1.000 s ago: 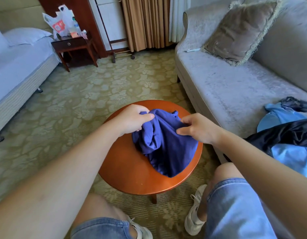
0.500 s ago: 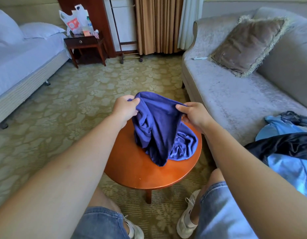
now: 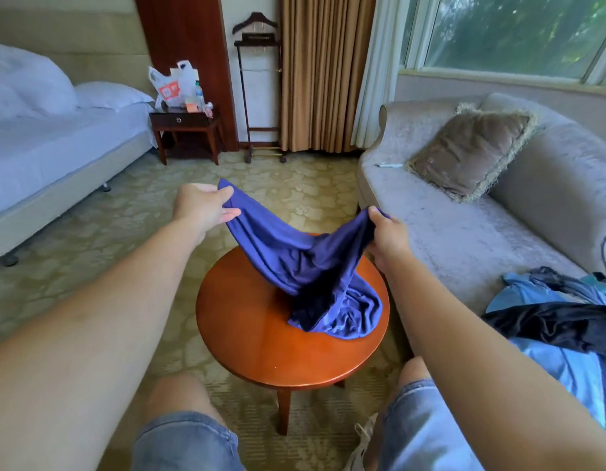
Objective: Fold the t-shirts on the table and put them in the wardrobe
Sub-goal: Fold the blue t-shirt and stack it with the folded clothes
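Observation:
A dark blue t-shirt [image 3: 305, 266] hangs stretched between my two hands above the round wooden table [image 3: 257, 345]. Its lower part still lies bunched on the table's right side. My left hand [image 3: 203, 207] pinches one edge of the shirt, up and to the left. My right hand [image 3: 388, 237] grips the other edge at the right, a little lower. A pile of other clothes [image 3: 560, 314], light blue and black, lies on the sofa at the right.
A grey sofa [image 3: 464, 232] with a brown cushion [image 3: 471, 154] runs along the right. A bed [image 3: 57, 154] stands at the left, a nightstand [image 3: 186, 125] with bags beyond it, and a valet stand [image 3: 259, 93] by the curtains. Patterned carpet surrounds the table.
Both hands have lifted the shirt off the table and pulled apart, spreading its top edge. The camera has tilted up, showing more of the room.

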Motion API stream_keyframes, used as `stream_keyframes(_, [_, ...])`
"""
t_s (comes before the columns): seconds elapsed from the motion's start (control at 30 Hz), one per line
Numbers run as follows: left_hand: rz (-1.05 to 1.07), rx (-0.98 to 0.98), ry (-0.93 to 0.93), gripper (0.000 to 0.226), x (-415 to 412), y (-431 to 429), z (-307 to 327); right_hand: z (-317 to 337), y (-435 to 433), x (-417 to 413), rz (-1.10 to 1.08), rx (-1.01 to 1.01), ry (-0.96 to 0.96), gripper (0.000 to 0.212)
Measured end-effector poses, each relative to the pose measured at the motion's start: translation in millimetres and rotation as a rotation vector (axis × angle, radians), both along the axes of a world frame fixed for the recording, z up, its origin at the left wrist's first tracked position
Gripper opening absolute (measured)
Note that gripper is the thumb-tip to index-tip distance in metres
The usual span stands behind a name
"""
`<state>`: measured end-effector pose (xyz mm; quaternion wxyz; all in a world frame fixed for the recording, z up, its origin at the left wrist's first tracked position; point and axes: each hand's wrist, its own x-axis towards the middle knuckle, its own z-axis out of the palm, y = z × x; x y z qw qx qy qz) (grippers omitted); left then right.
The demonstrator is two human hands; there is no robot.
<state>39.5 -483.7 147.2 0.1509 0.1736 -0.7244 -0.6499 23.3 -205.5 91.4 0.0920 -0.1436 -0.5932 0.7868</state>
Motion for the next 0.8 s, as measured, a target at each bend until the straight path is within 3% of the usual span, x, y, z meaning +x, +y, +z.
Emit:
stream_keyframes(0.1, [0.039, -0.034, 0.122, 0.008, 11.7, -5.5, 33.9, 35.6, 0.9, -4.4, -0.035, 0.097, 0.097, 0.029])
stream_keyframes(0.2, [0.087, -0.096, 0.231, 0.026, 23.0, -4.9, 75.9, 82.3, 2.2, -6.3, -0.037, 0.201, 0.225, 0.031])
stream_keyframes(0.43, [0.107, -0.182, 0.456, 0.028, 54.2, 8.8, 166.8, 188.7, -9.3, 43.9, -0.147, 0.321, 0.495, 0.042])
stream_keyframes(0.7, [0.166, -0.146, 0.477, 0.025, 55.4, -1.8, 200.4, 242.5, -7.3, 36.3, -0.186, 0.417, 0.579, 0.027])
stream_keyframes(0.8, [0.156, -0.079, 0.411, 0.024, 29.2, -7.5, 192.6, 240.0, -7.0, 6.3, -0.162, 0.466, 0.528, 0.037])
